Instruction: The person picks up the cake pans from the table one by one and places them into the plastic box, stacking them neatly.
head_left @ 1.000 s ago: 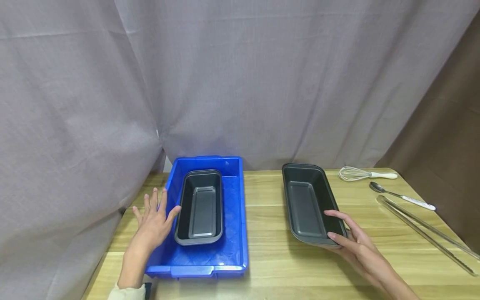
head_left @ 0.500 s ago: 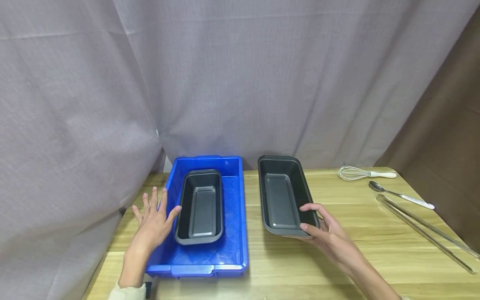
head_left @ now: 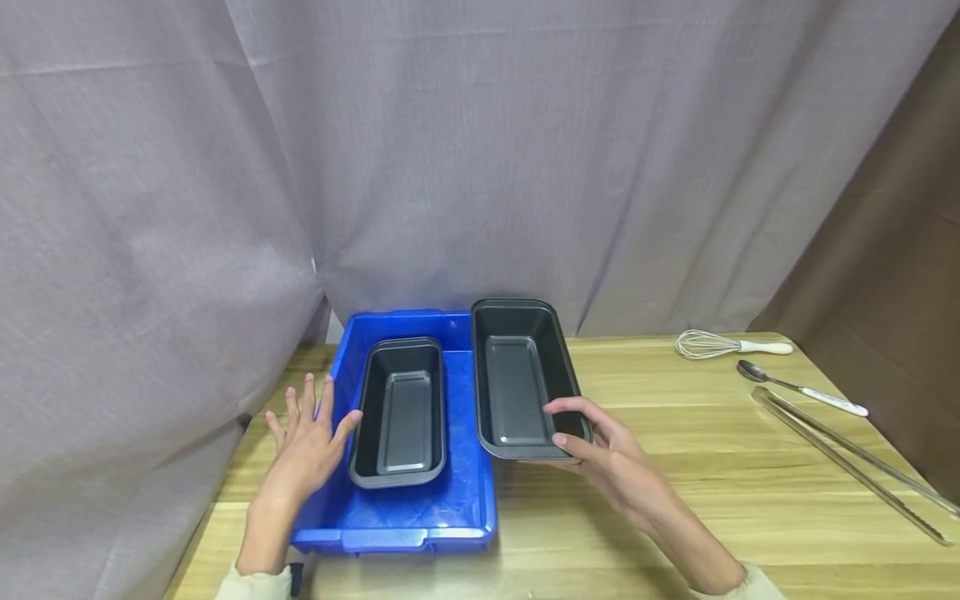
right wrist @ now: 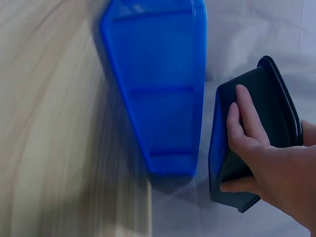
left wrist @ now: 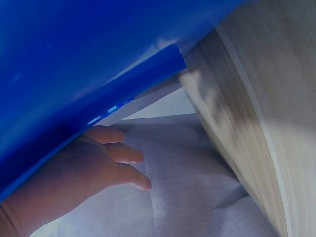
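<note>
My right hand (head_left: 611, 442) grips the near right corner of a dark loaf pan (head_left: 516, 387), thumb and forefinger over its rim. In the right wrist view, other fingers (right wrist: 251, 116) support the pan's underside (right wrist: 259, 94). The held pan hangs above the right wall of a blue bin (head_left: 457, 508), covering part of it. Inside the bin, towards its left side, lies a second dark loaf pan (head_left: 408, 421). At the bin's left wall, my left hand (head_left: 306, 454) has its fingers spread, the thumb near the second pan's rim. Whether the thumb touches that rim I cannot tell.
Right of the bin, on the wooden table (head_left: 637, 525), lie a whisk (head_left: 731, 345), a spoon (head_left: 802, 389) and long metal tongs (head_left: 855, 462). A grey curtain (head_left: 480, 167) hangs behind the table; a brown one (head_left: 885, 250) closes the right side.
My right hand has carried the loaf pan leftward and slightly up, from over the table to over the bin's right wall. The left hand and the pan in the bin have stayed put.
</note>
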`<control>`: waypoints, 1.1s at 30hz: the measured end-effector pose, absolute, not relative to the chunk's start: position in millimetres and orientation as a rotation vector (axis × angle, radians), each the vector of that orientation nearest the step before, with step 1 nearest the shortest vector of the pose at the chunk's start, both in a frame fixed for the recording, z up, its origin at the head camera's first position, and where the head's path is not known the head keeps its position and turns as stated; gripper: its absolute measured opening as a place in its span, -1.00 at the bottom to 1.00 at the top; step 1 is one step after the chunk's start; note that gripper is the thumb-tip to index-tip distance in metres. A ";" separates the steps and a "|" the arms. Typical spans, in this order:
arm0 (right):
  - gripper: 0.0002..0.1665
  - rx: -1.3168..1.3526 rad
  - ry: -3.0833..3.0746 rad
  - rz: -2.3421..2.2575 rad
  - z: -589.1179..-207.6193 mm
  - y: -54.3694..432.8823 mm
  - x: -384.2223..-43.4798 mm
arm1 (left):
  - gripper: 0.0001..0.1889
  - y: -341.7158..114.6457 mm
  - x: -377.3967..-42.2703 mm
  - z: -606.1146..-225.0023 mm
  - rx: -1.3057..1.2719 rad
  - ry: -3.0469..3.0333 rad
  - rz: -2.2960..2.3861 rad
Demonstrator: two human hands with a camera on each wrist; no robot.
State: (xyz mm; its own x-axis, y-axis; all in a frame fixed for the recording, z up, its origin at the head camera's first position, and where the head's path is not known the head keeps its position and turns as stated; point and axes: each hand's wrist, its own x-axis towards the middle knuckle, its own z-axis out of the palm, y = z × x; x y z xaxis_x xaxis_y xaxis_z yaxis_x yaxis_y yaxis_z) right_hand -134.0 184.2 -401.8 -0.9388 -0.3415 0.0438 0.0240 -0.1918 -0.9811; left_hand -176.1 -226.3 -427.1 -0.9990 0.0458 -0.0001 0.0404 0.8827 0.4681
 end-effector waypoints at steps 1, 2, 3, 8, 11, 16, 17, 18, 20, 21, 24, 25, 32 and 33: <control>-0.56 -0.352 1.839 -2.215 -400.6 179.0 -133.6 | -0.15 -226.2 -176.3 -426.9 0.068 3.034 0.754; -0.54 -0.336 1.869 -2.194 -399.7 173.1 -133.3 | -0.15 -226.2 -176.4 -426.6 0.064 3.029 0.755; -0.52 -0.321 1.898 -2.173 -398.9 166.9 -133.1 | -0.15 -226.2 -176.6 -426.3 0.062 3.030 0.758; -0.43 -0.345 1.983 -2.078 -399.5 134.0 -137.9 | -0.16 -227.0 -177.2 -425.1 0.052 3.038 0.755; -0.41 -0.378 1.939 -2.080 -399.9 118.1 -141.0 | -0.16 -226.4 -177.6 -424.9 0.052 3.034 0.745; -0.39 -0.423 1.878 -2.084 -400.2 97.0 -143.3 | -0.16 -225.4 -177.9 -426.0 0.048 3.029 0.761; -0.39 -0.427 1.869 -2.083 -400.3 93.1 -143.8 | -0.16 -225.4 -177.9 -426.3 0.048 3.029 0.766; -0.39 -0.429 1.860 -2.082 -400.6 89.3 -144.5 | -0.17 -225.4 -177.8 -426.6 0.048 3.031 0.767; -0.40 -0.435 1.841 -2.078 -401.9 81.6 -145.4 | -0.17 -225.9 -178.6 -428.2 0.055 3.032 0.774; -0.41 -0.439 1.837 -2.072 -402.8 78.0 -145.9 | -0.18 -226.1 -178.9 -428.8 0.058 3.033 0.776; -0.45 -0.448 1.848 -2.034 -405.3 68.7 -146.9 | -0.18 -226.6 -178.5 -428.3 0.057 3.029 0.781; -0.46 -0.453 1.842 -2.027 -406.6 65.9 -147.0 | -0.19 -226.5 -178.5 -428.0 0.057 3.027 0.783; -0.44 -0.507 1.679 -2.071 -415.9 49.6 -149.1 | -0.19 -226.7 -179.7 -427.6 0.053 3.005 0.786; -0.44 -0.502 1.682 -2.072 -416.6 47.5 -149.9 | -0.19 -227.0 -179.9 -427.5 0.052 3.004 0.785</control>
State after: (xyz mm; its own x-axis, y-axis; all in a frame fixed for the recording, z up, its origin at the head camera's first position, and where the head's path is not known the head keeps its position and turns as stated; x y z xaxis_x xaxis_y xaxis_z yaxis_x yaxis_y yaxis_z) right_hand -149.9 47.5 -416.6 -0.8452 -0.5342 0.0138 0.0965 -0.1780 -0.9793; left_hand -179.9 -227.0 -427.5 -0.9988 0.0413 -0.0267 0.0230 0.8718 0.4894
